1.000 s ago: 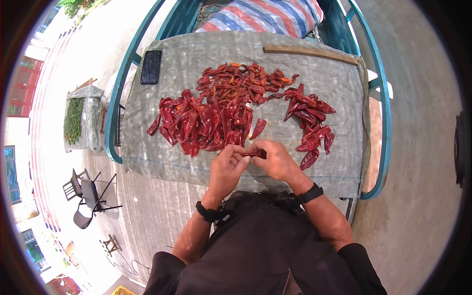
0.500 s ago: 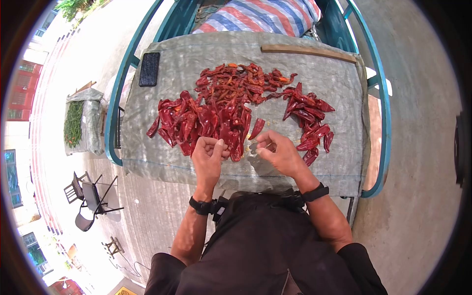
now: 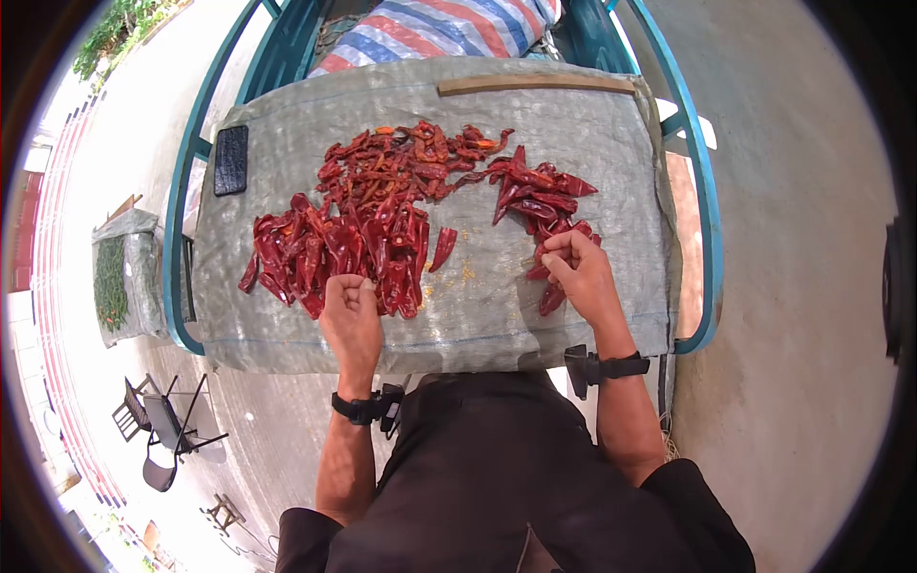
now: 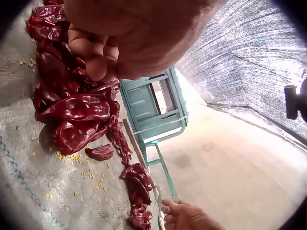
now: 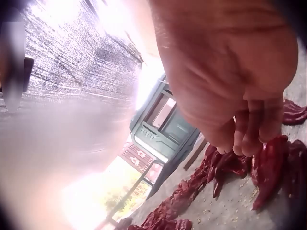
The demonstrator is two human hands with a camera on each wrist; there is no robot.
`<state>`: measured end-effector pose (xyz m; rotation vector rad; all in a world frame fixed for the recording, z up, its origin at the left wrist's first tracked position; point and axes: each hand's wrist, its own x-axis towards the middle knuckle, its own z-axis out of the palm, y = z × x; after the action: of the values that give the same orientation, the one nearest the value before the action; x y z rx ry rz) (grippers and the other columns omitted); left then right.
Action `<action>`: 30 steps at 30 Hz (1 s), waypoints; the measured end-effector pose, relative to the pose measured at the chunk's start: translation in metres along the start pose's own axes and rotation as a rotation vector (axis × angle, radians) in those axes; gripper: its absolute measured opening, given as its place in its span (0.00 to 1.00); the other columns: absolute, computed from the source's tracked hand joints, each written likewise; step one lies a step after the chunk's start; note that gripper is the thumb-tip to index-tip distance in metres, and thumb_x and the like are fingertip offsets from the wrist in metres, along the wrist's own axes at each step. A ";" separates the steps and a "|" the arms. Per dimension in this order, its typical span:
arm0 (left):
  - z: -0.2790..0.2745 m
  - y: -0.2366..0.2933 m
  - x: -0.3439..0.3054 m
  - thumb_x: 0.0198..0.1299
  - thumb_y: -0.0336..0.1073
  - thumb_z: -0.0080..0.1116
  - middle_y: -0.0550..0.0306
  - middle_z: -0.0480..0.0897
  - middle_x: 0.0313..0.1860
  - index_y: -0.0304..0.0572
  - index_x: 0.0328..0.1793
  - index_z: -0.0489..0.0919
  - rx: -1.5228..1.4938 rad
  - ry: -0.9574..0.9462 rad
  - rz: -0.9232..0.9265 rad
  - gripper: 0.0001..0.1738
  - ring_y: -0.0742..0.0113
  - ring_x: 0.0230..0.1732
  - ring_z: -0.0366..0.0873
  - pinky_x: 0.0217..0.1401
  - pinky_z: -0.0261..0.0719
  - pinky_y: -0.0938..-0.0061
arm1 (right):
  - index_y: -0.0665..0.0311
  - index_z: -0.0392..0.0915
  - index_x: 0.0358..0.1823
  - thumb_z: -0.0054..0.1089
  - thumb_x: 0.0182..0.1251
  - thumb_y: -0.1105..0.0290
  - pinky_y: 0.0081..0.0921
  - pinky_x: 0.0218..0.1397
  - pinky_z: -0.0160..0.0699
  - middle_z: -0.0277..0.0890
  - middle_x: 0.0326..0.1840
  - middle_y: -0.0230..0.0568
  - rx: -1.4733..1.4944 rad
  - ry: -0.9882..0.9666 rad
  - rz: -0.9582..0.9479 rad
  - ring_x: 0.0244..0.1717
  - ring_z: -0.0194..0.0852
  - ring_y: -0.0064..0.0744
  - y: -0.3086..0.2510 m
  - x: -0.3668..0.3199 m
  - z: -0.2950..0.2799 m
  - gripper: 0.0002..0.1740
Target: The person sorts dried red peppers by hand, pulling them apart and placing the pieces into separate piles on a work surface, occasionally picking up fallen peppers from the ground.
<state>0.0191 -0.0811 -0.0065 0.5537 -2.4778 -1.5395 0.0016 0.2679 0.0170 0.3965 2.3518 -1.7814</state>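
My left hand point(image 3: 351, 329) is held at the near edge of a heap of glossy red chili peppers point(image 3: 306, 258), its fingers loosely bent. Nothing shows between those fingers point(image 4: 98, 67) in the left wrist view. Over the right-hand group of whole-looking red chili peppers point(image 3: 540, 196) is my right hand point(image 3: 592, 291), fingers relaxed, covering some of them. In the right wrist view, its fingertips point(image 5: 249, 147) overlap a pepper point(image 5: 268, 172). One separate pepper piece point(image 3: 443, 248) lies between the groups, beside scattered yellow seeds point(image 3: 465, 272).
Darker, shrivelled pepper strips point(image 3: 382, 172) lie behind the heap on the grey woven sheet point(image 3: 611, 277). A dark phone-like slab point(image 3: 231, 160) is at the left and a wooden strip point(image 3: 535, 84) along the back. Teal rails point(image 3: 709, 239) flank the sheet.
The small dark red pepper both hands held earlier is gone from them. The hands have parted, the right one moving right to the right-hand peppers. The head view has shifted.
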 end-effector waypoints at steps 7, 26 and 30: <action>0.005 0.026 -0.015 0.76 0.27 0.66 0.67 0.83 0.31 0.36 0.49 0.83 -0.100 -0.158 0.096 0.03 0.84 0.30 0.73 0.34 0.74 0.81 | 0.69 0.80 0.52 0.75 0.68 0.78 0.35 0.45 0.87 0.85 0.37 0.45 -0.557 0.177 -0.208 0.37 0.87 0.38 0.037 -0.012 -0.032 0.15; 0.029 0.031 -0.026 0.73 0.24 0.65 0.66 0.82 0.30 0.36 0.48 0.83 -0.090 -0.350 0.177 0.02 0.83 0.30 0.74 0.35 0.76 0.81 | 0.68 0.77 0.53 0.88 0.58 0.56 0.48 0.53 0.86 0.87 0.47 0.55 -0.610 0.398 0.072 0.49 0.88 0.57 0.063 0.005 0.012 0.33; 0.030 0.042 -0.030 0.73 0.26 0.66 0.64 0.82 0.30 0.36 0.48 0.83 -0.077 -0.371 0.160 0.03 0.81 0.30 0.74 0.36 0.76 0.79 | 0.66 0.78 0.48 0.88 0.56 0.62 0.41 0.49 0.84 0.85 0.41 0.47 -0.415 0.332 0.086 0.42 0.85 0.45 0.063 0.004 0.011 0.27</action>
<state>0.0274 -0.0277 0.0188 0.0549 -2.6255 -1.7982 0.0164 0.2741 -0.0452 0.7601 2.7884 -1.2173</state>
